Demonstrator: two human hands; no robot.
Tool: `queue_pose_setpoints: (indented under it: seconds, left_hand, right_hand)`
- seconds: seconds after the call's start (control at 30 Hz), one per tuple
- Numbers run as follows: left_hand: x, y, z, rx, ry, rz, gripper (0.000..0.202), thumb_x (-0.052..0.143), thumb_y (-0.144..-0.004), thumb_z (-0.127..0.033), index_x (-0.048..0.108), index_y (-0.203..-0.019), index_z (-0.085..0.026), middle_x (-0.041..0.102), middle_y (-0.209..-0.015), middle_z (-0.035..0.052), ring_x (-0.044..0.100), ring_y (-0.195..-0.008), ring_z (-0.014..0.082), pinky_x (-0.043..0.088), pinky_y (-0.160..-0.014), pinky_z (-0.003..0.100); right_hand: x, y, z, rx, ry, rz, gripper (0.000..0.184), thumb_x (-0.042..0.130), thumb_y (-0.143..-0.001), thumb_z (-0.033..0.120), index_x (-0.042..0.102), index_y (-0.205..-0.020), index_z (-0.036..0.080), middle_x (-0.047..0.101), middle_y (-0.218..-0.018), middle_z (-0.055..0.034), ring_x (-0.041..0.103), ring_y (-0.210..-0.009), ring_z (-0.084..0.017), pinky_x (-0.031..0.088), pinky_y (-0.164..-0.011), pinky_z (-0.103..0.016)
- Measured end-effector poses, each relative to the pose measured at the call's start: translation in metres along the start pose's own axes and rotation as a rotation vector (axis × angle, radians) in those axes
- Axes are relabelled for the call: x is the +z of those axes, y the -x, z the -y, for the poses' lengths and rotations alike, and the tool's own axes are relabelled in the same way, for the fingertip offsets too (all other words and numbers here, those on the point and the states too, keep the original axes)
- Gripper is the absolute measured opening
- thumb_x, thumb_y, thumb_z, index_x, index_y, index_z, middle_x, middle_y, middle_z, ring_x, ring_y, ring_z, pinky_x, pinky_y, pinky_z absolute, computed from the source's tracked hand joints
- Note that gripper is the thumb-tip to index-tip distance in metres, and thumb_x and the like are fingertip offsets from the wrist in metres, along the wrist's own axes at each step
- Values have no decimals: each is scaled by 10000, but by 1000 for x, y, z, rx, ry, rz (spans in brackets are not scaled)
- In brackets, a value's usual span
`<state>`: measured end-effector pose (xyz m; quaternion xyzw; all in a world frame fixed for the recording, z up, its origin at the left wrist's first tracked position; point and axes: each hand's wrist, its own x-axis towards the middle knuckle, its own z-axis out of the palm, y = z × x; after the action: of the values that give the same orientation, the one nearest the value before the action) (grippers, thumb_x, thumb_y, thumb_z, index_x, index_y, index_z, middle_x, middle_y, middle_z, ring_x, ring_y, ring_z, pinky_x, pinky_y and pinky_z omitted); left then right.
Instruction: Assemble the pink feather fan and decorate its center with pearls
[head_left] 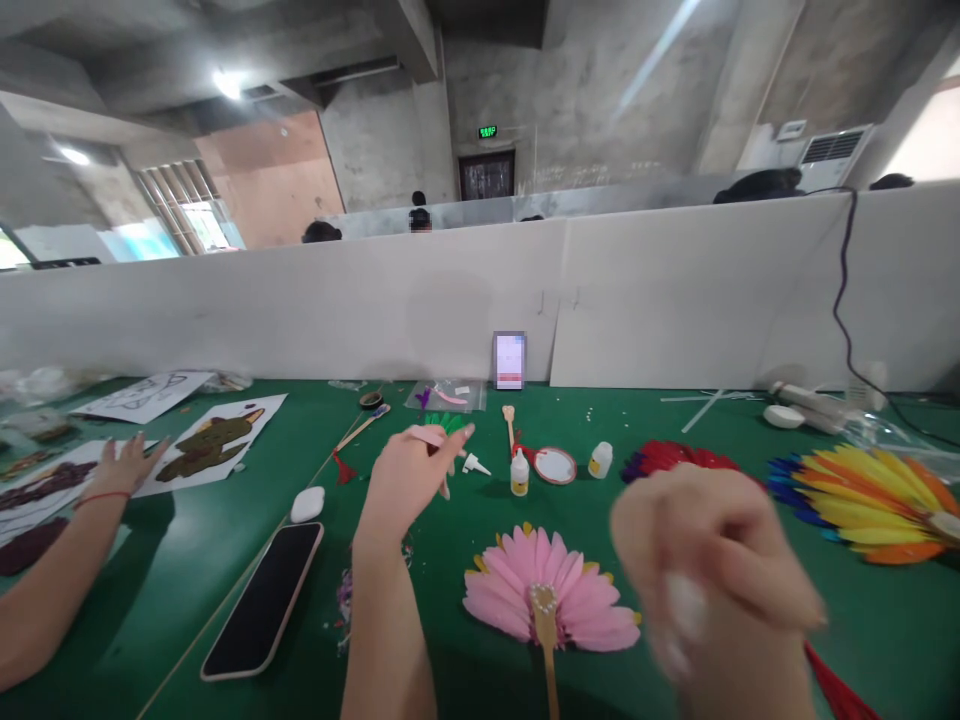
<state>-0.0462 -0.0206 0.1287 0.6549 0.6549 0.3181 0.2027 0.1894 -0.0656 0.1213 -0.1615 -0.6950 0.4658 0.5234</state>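
My left hand is raised over the table's middle, its fingers curled together. Green feathers show just behind it; whether the fingers pinch anything is hidden. My right hand is a motion-blurred fist at the front right, with a small whitish thing under the fingers. Between my hands lies a fan of pink feathers with pearl-like beads on its wooden handle. Beyond it stand two small glue bottles, one with a white nozzle and another near a round white disc.
A loose white nozzle lies beside my left hand. Left are a phone, a white case and another person's hand on pictures. Right are red feathers and a yellow-orange-blue feather fan. A white partition closes the back.
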Motion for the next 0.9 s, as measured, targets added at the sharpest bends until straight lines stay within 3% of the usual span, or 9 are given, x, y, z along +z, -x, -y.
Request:
queue_pose_setpoints:
  seconds: [0.03, 0.1, 0.17, 0.27, 0.37, 0.47, 0.7, 0.8, 0.9]
  left_hand:
    - [-1, 2, -1, 39, 113, -60, 432, 508, -830, -496, 515, -527, -188, 461, -385, -39, 503, -428, 113, 370, -495, 217]
    - [-3, 7, -6, 122, 332, -112, 430, 504, -836, -504, 518, -549, -185, 428, -384, -56, 444, -370, 84, 364, -450, 201]
    - [-5, 14, -11, 208, 464, -53, 409, 543, -821, -490, 533, -557, -178, 431, -394, -60, 421, -339, 66, 348, -403, 187]
    - [-4, 23, -19, 353, 552, 78, 334, 588, -813, -424, 573, -596, -171, 466, -417, -58, 424, -334, 51, 314, -359, 166]
    - [-1, 28, -26, 460, 560, 110, 289, 596, -819, -359, 591, -603, -168, 496, -449, -51, 425, -370, 42, 295, -362, 153]
    - [-1, 30, -30, 535, 504, 34, 290, 607, -814, -326, 575, -576, -164, 499, -471, -51, 408, -405, 37, 291, -385, 149]
    - [0, 31, -29, 551, 322, 88, 311, 597, -834, -340, 575, -580, -160, 511, -511, -37, 427, -477, 58, 317, -437, 170]
    - [0, 33, -30, 562, 247, -9, 300, 617, -811, -398, 578, -618, -171, 504, -537, -35, 423, -492, 70, 326, -445, 190]
    - [-7, 40, -31, 547, 265, -218, 299, 651, -757, -482, 630, -858, -202, 587, -690, -4, 518, -601, 111, 415, -510, 215]
  right_hand:
    - [4, -13, -3, 21, 9, -32, 274, 548, -869, 390, 643, -658, 243, 642, -529, 7, 593, -468, -119, 480, -476, -219]
    - [14, -31, -11, 168, 103, -77, 305, 525, -896, 335, 635, -648, 196, 648, -585, -17, 589, -514, -107, 474, -500, -209]
    - [23, -39, -18, 258, 187, -123, 339, 490, -915, 358, 628, -670, 169, 650, -626, -28, 582, -535, -98, 461, -506, -203]
    - [34, -40, -25, 271, 235, -171, 358, 474, -917, 402, 611, -692, 159, 626, -615, -16, 577, -526, -90, 427, -479, -196]
    - [38, -37, -23, 276, 181, -172, 363, 471, -919, 413, 585, -679, 165, 601, -588, 3, 566, -500, -80, 398, -449, -186]
    - [37, -35, -18, 286, 122, -175, 355, 476, -922, 402, 548, -662, 171, 577, -571, 20, 544, -484, -66, 386, -446, -174]
    - [42, -33, -19, 344, 103, -144, 361, 451, -932, 409, 471, -655, 179, 430, -572, 48, 435, -485, -55, 319, -443, -182]
    - [47, -35, -24, 359, 49, -179, 361, 467, -926, 408, 431, -650, 179, 331, -582, 62, 298, -493, -54, 243, -428, -185]
    - [44, -39, -28, 371, -107, -203, 346, 502, -906, 419, 456, -662, 178, 286, -533, 82, 218, -456, -49, 177, -394, -186]
